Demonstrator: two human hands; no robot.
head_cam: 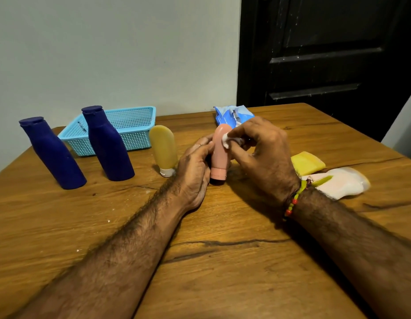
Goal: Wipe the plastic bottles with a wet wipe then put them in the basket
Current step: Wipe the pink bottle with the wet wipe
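Pink bottle (219, 155) stands cap-down on the counter (222, 261), held between both hands; left hand (194, 173) has its grip curled round the lower body, thumb and fingers clamped on it; right hand (262, 153) pinches a white wipe (226, 140), grip closed on it, wipe pressed to the bottle's upper side; beaded band (294, 199) on right wrist. Yellow bottle (164, 150) cap-down just left of the left hand; two blue bottles (109, 143) (51, 153) upright further left. Blue basket (130, 127) behind them near the wall, nothing visible inside. Wipe pack (232, 115) behind the pink bottle; second yellow bottle (307, 162) and pale bottle (342, 180) lie flat beyond the right wrist.
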